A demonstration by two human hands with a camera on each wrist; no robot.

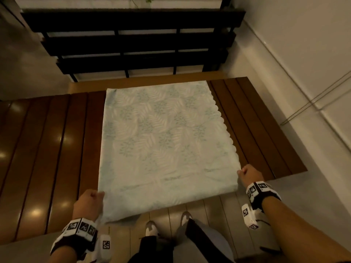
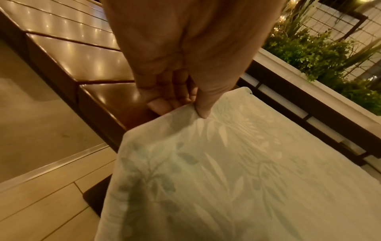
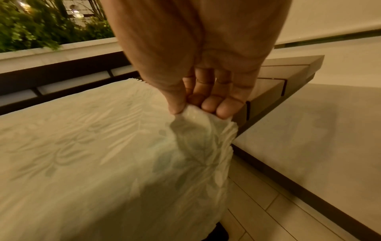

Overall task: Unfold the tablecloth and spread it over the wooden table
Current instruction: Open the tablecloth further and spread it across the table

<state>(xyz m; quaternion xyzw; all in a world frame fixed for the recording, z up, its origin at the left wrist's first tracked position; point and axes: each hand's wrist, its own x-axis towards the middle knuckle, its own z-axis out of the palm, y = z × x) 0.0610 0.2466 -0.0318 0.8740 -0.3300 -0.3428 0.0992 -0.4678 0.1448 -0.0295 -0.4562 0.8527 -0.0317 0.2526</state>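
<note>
Wooden table (image 1: 47, 149): left end cut off by frame edge; middle slats hidden under the tablecloth (image 1: 163, 141). Cloth lies across the table's width, near edge hanging over the front; how many folds remain, cannot tell. Left hand (image 1: 88, 204): fingers curled, thumb (image 2: 203, 104) pressing down on the cloth's near-left corner, pinch grip. Right hand (image 1: 249, 173): thumb and fingertips (image 3: 224, 110) bunching the near-right corner. Scalloped edge runs along cloth's right side.
</note>
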